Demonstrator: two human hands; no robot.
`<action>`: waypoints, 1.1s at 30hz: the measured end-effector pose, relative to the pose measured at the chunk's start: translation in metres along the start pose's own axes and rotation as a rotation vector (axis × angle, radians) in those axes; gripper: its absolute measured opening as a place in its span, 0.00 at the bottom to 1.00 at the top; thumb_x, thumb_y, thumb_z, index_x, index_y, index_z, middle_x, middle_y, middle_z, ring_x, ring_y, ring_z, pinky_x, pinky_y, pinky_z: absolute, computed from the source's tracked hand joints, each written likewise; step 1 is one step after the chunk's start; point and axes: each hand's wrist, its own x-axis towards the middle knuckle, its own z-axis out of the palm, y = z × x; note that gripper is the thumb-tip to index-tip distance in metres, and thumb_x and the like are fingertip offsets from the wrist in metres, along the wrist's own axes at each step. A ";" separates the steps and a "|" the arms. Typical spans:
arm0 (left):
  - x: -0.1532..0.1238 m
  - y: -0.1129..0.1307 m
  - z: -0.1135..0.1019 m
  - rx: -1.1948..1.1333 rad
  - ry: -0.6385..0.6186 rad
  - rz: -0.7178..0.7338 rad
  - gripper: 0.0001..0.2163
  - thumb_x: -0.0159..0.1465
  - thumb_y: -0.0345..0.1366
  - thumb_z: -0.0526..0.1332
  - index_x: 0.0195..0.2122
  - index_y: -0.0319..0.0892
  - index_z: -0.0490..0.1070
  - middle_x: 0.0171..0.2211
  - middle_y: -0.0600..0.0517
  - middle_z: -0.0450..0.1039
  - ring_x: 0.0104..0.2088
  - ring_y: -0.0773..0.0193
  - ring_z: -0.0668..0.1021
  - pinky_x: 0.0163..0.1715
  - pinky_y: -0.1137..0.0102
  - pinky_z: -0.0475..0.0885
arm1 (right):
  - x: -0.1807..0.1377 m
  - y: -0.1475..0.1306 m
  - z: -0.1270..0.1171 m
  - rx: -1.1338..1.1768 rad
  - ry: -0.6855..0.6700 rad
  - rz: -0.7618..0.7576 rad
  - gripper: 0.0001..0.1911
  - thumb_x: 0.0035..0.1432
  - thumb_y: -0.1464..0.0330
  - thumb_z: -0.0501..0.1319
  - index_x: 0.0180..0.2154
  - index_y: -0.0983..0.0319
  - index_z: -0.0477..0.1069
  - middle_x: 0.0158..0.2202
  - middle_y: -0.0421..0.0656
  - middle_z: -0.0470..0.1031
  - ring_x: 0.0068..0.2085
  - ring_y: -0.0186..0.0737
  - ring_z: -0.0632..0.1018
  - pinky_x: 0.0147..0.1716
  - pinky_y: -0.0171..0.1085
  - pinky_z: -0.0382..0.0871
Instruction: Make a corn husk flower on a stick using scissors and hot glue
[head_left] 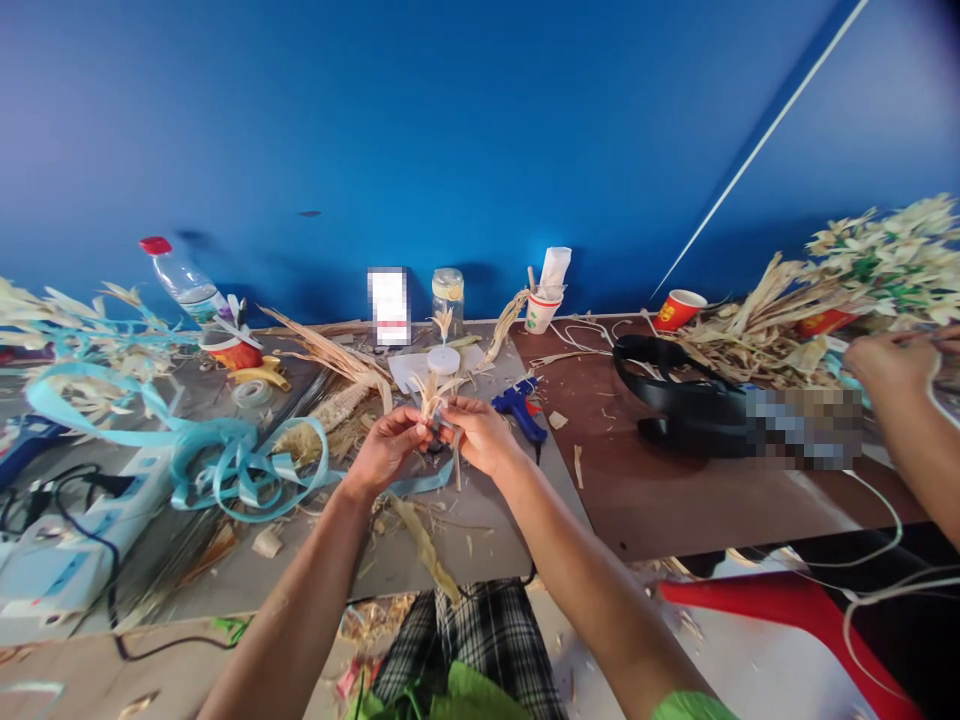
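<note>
My left hand (pixel 391 446) and my right hand (pixel 482 434) meet over the front middle of the table, fingers closed. Between their fingertips is a small flower of pale dried corn husk (pixel 430 392), its petals pointing up. A narrow strip (pixel 458 462) hangs below my right fingers. Just behind the hands, another husk flower (pixel 444 322) stands upright on a round white base (pixel 443 361). To the right of my right hand lies a blue glue gun (pixel 520 408). Light blue ribbon (pixel 225 462) is heaped in loops to the left of my left hand.
Husk bundles (pixel 330 350), a glass jar (pixel 448 292), a white cup (pixel 543 312) and a tilted bottle (pixel 184 280) line the back. A power strip (pixel 97 540) sits left. Black headgear (pixel 675 400) lies right, near another person's hand (pixel 889 365) and white flowers (pixel 892 250).
</note>
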 end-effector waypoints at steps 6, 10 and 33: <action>0.000 0.001 -0.001 -0.019 -0.006 -0.032 0.08 0.48 0.34 0.69 0.27 0.38 0.73 0.22 0.53 0.73 0.23 0.70 0.73 0.26 0.74 0.66 | -0.004 -0.003 0.001 0.011 -0.037 0.091 0.11 0.35 0.72 0.69 0.25 0.65 0.70 0.20 0.38 0.72 0.18 0.27 0.67 0.21 0.30 0.60; 0.000 0.001 -0.001 -0.066 0.031 -0.025 0.08 0.46 0.33 0.70 0.26 0.39 0.73 0.24 0.53 0.73 0.24 0.71 0.73 0.26 0.74 0.66 | -0.003 -0.003 -0.001 0.008 0.068 0.062 0.12 0.35 0.70 0.69 0.26 0.64 0.69 0.20 0.37 0.72 0.19 0.29 0.70 0.22 0.31 0.63; 0.003 -0.002 -0.001 -0.115 0.005 -0.008 0.12 0.48 0.33 0.70 0.34 0.37 0.75 0.22 0.53 0.70 0.23 0.73 0.68 0.25 0.75 0.61 | -0.006 -0.003 0.004 -0.338 0.114 -0.182 0.09 0.43 0.65 0.64 0.27 0.64 0.70 0.17 0.35 0.67 0.19 0.28 0.67 0.21 0.30 0.60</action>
